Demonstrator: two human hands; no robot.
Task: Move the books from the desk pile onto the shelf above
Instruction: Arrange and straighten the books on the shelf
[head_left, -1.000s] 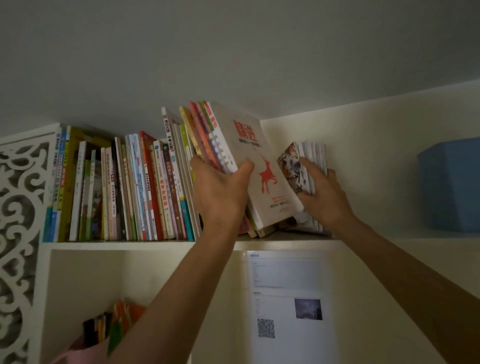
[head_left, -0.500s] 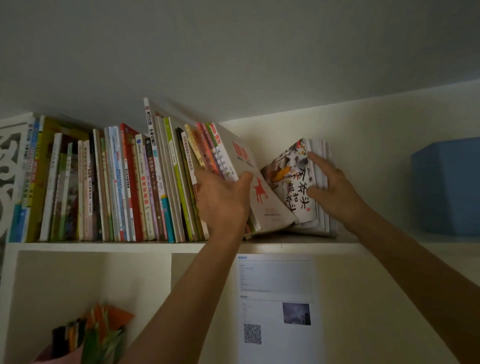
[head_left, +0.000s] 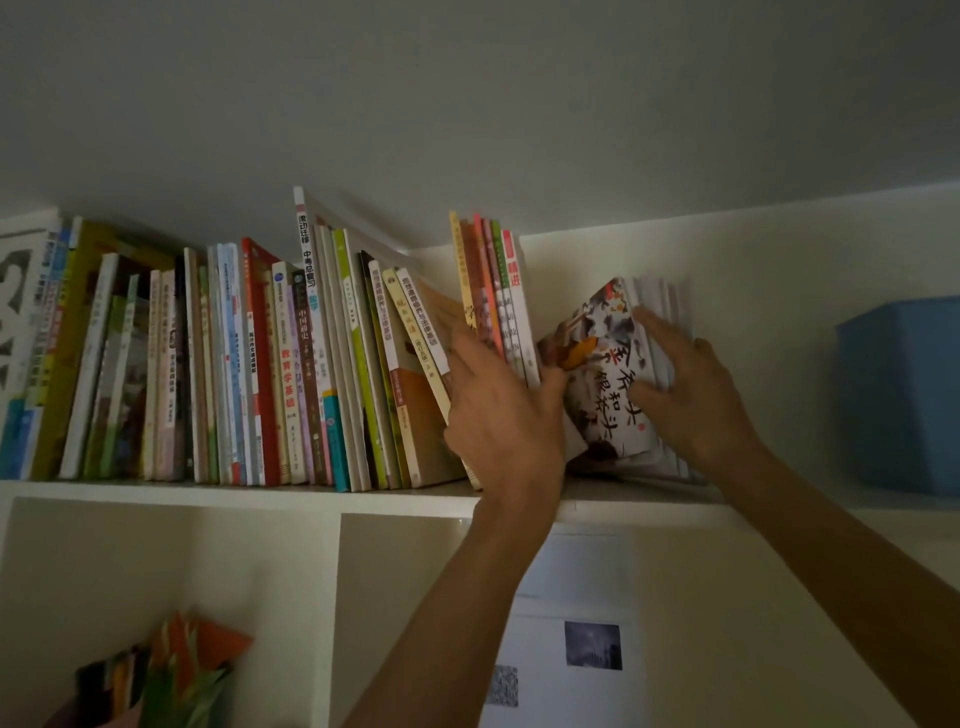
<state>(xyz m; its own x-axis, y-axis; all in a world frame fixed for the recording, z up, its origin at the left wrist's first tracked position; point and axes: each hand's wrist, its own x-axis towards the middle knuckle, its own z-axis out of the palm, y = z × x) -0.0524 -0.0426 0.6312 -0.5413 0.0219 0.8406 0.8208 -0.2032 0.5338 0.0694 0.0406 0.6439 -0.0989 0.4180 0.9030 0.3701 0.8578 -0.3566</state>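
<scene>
Upright books (head_left: 493, 296) | on shelf (head_left: 234, 491), 12 o'clock of left hand (head_left: 501, 415), fingers spread against spines | leaning books (head_left: 608, 374) | 9 o'clock of right hand (head_left: 685, 384), flat, spread on cover

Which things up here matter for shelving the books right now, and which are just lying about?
In the job:
left hand
right hand
upright book batch
leaning illustrated stack
shelf

Lying about:
blue box
printed sheet
colourful items in lower cubby
</scene>
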